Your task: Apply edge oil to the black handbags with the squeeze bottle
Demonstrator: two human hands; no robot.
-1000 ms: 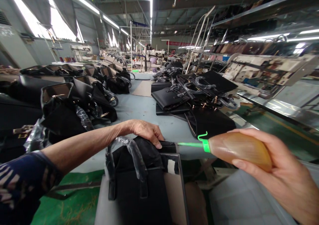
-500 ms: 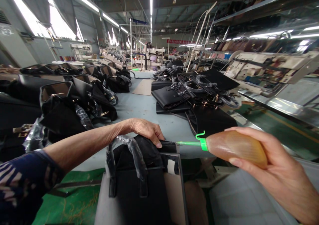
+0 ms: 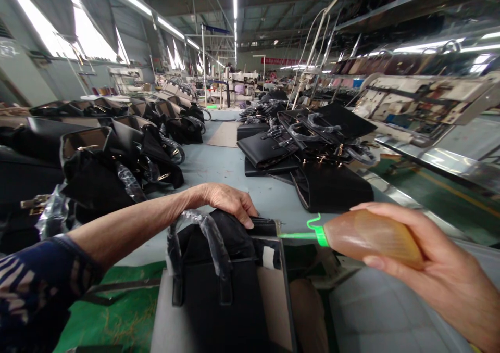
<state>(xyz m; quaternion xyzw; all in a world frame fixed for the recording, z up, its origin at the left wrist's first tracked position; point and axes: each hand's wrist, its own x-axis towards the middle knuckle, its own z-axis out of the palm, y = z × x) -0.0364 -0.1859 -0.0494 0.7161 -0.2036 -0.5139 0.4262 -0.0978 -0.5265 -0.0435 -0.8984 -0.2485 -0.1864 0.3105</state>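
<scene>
A black handbag [image 3: 238,319] lies in front of me, its handles [image 3: 213,241] wrapped in clear plastic. My left hand [image 3: 230,202] is closed on the folded black upper edge [image 3: 265,227] of this bag, thumb on top. In my right hand [image 3: 437,269] is a squeeze bottle [image 3: 371,238] of amber liquid, held on its side. Its thin green nozzle [image 3: 299,236] points left, the tip at or very near the right end of that folded edge. A beige panel [image 3: 275,295] with a white patch shows on the bag's right side.
Black bags with gold fittings [image 3: 89,171] crowd the table's left side. More black handbags [image 3: 269,150] are piled at the right, beyond the bottle. A beige board [image 3: 222,134] lies on the grey-blue tabletop [image 3: 213,165]. A sewing machine [image 3: 425,103] stands at far right.
The bottle's nozzle has swung slightly down at its tip and now runs nearly level along the lower corner of the folded edge. My left hand keeps its hold.
</scene>
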